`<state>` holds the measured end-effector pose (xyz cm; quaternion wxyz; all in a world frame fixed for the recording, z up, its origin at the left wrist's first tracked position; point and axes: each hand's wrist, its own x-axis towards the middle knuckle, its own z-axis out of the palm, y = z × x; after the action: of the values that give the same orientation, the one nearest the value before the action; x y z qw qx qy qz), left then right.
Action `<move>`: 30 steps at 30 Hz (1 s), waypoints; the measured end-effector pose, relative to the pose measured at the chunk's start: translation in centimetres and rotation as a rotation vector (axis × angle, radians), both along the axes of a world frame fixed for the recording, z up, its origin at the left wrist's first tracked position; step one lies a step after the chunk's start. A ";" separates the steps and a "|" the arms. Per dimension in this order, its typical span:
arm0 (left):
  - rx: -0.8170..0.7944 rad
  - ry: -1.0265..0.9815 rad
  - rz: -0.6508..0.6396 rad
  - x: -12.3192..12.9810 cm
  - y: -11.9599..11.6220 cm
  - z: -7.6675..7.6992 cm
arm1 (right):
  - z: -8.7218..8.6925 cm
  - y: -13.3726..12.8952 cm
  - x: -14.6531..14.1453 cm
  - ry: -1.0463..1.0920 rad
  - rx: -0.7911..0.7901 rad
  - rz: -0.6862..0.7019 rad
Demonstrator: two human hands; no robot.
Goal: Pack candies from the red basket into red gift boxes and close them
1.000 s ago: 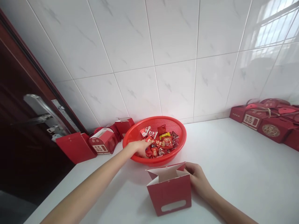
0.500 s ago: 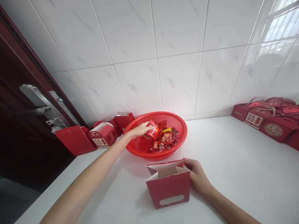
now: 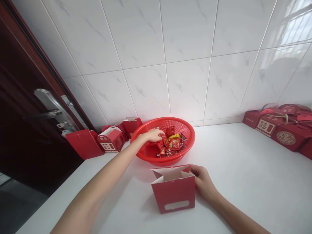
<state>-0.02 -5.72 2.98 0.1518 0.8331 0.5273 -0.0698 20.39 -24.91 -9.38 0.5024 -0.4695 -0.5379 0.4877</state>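
Note:
A red plastic basket (image 3: pixel 188 138) with mesh walls holds several wrapped candies (image 3: pixel 175 143), mostly red, one yellow. My left hand (image 3: pixel 154 135) reaches into its left part, fingers curled down over a red candy packet (image 3: pixel 159 143); the fingertips are partly hidden. In front of the basket stands a red paper gift box (image 3: pixel 174 194), its top unfolded and its pale inside showing. My right hand (image 3: pixel 203 180) grips that box at its right side, the thumb and fingers closed on the upper edge.
Folded red gift boxes (image 3: pixel 110 139) and an upright red card (image 3: pixel 84 143) stand at the back left, near a dark door with a metal handle (image 3: pixel 57 107). More red boxes (image 3: pixel 285 130) are stacked at the back right. A tiled wall (image 3: pixel 187 87) bounds the white table (image 3: pixel 234 169).
My left hand has turned palm down and lowered over the candies, and the packet it was lifting is now mostly covered. The view has shifted slightly; my right hand still holds the box.

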 end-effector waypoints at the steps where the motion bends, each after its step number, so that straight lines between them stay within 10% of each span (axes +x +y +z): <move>1: -0.017 0.024 -0.015 0.5 0.1 0.0 | 0.0 0.0 0.0 -0.001 0.005 -0.001; 10: -0.092 0.053 -0.027 3.1 1.1 -1.9 | 0.0 0.1 -0.1 0.000 0.024 0.004; 21: 0.097 -0.747 0.074 1.9 0.4 -0.1 | -0.1 0.4 -0.1 0.024 0.010 -0.008; 30: -0.098 -1.114 -0.153 7.0 -5.0 1.2 | -0.2 1.0 0.8 0.037 0.025 -0.208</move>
<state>6.96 -10.73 4.14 0.4405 0.7719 0.3016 0.3454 21.23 -23.87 -9.60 0.5659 -0.5075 -0.4830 0.4347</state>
